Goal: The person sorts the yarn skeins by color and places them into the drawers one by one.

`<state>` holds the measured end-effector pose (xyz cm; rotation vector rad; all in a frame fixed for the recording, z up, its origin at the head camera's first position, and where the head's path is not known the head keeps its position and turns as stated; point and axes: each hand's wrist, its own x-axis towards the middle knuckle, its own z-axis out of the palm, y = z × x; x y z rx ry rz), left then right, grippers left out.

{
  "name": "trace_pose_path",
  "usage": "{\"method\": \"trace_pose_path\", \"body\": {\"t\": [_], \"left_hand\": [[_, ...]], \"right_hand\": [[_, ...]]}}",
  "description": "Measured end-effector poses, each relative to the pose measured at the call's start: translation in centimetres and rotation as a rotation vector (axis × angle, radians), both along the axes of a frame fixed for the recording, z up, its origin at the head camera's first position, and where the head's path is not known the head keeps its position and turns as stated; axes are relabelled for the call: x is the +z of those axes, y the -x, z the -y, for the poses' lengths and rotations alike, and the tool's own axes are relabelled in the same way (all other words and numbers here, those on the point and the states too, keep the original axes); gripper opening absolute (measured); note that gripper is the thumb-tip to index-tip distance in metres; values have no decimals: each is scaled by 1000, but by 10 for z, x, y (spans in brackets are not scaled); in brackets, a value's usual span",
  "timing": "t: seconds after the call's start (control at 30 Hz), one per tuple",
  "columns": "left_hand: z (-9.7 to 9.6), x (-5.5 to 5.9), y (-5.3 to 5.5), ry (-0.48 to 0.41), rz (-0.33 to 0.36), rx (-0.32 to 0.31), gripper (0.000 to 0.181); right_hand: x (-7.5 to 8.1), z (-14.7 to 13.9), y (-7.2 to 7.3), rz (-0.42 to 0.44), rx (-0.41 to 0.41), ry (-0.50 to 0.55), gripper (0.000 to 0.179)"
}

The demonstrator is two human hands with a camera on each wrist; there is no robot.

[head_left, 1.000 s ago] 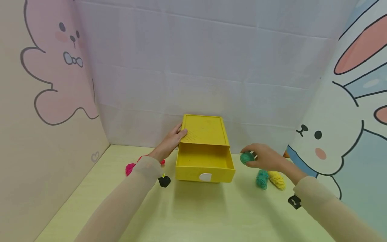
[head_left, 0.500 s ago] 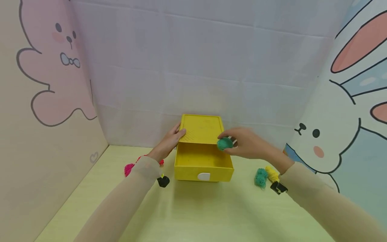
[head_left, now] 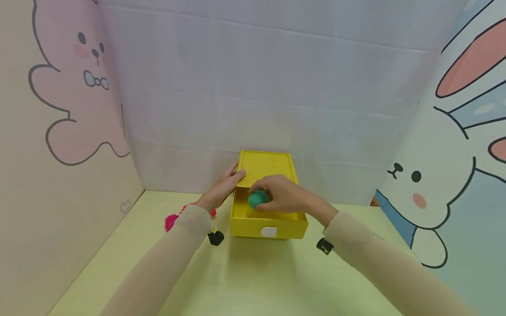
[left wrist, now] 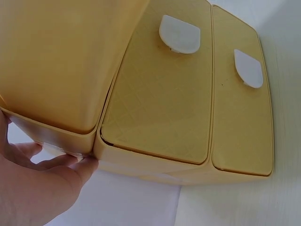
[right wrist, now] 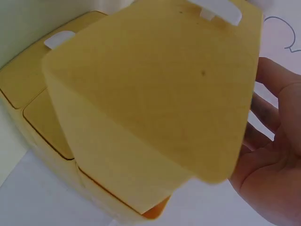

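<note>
A small yellow drawer cabinet (head_left: 272, 161) stands at the back of the table, its top drawer (head_left: 243, 227) pulled out. Two lower drawers with white pull tabs (left wrist: 179, 35) are closed in the left wrist view. My left hand (head_left: 218, 189) holds the cabinet's upper left edge, thumb on top and fingers against the side. With thumb and fingers my right hand (head_left: 286, 195) grips a green yarn ball (head_left: 257, 199) over the opening of the drawer. In the right wrist view the drawer front (right wrist: 155, 84) hides the yarn ball and part of the fingers.
Pink yarn (head_left: 170, 222) and some red yarn (head_left: 213, 213) lie on the table (head_left: 261, 281) by my left forearm, partly covered by it. White cloth (head_left: 269, 79) hangs behind the cabinet. A bear panel (head_left: 87, 101) and a rabbit panel (head_left: 446, 184) flank the table.
My right hand has carried the green yarn ball leftward from beside the cabinet to over the drawer. My right sleeve now hides the green and yellow yarn at right. The left hand stays put.
</note>
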<state>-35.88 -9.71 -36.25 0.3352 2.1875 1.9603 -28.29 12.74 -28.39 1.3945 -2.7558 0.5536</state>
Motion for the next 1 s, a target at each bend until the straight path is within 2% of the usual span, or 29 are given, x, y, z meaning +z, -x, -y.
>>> {"method": "trace_pose_path", "body": {"t": [0.17,0.43,0.7,1.0], "left_hand": [[0,1,-1,-3,-3,-2,66],[1,0,-2,4,5,-5,67],[1,1,-3,17,10,16,66],[0,0,-3,22,3,3,66]], "right_hand": [[-5,11,2,3,21,-4,37],[-17,20,5,43,1,-13,35],[-31,22,11,74,-5,-8,35],[-40,20,16,121,-17,19,39]]}}
